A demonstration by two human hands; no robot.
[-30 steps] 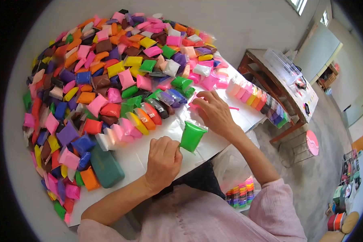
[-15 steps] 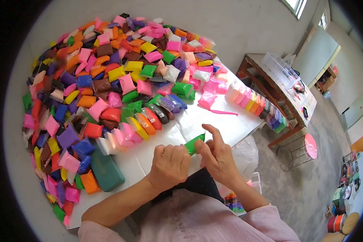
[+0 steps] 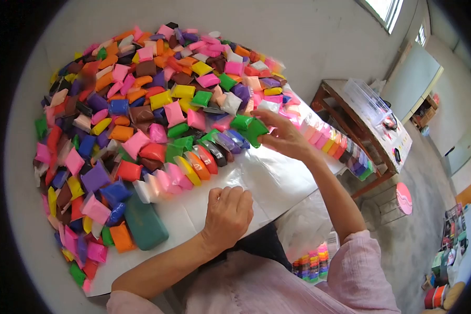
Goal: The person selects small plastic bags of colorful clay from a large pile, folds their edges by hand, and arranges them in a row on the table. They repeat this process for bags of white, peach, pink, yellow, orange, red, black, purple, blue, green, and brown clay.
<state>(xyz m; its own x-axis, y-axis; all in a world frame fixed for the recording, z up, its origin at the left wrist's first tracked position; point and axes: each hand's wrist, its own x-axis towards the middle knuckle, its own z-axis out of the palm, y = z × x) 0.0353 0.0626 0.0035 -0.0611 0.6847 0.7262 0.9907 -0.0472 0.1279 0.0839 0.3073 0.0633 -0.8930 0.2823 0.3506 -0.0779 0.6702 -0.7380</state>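
My right hand (image 3: 285, 135) reaches to the near edge of the pile, with thumb and fingers closed on a green clay-like packet (image 3: 256, 132). Beside that packet lies another green packet (image 3: 240, 122). Just left of it, a row of standing packets runs from a blue one (image 3: 237, 138) through an orange packet (image 3: 197, 166) to a white one (image 3: 142, 191). My left hand (image 3: 228, 215) is closed in a fist over the table's front edge; whatever its fingers hold, if anything, is hidden.
A large heap of coloured packets (image 3: 141, 112) covers the white table (image 3: 267, 180). A dark green case (image 3: 145, 222) lies at front left. A second row of packets (image 3: 329, 141) sits at the right edge. A wooden desk (image 3: 324, 97) and a pink-topped stool (image 3: 403, 198) stand beyond.
My right hand has left my left hand and moved up to the pile's edge, now on a green packet. The green packet between both hands is gone from there. My left fist stays near.
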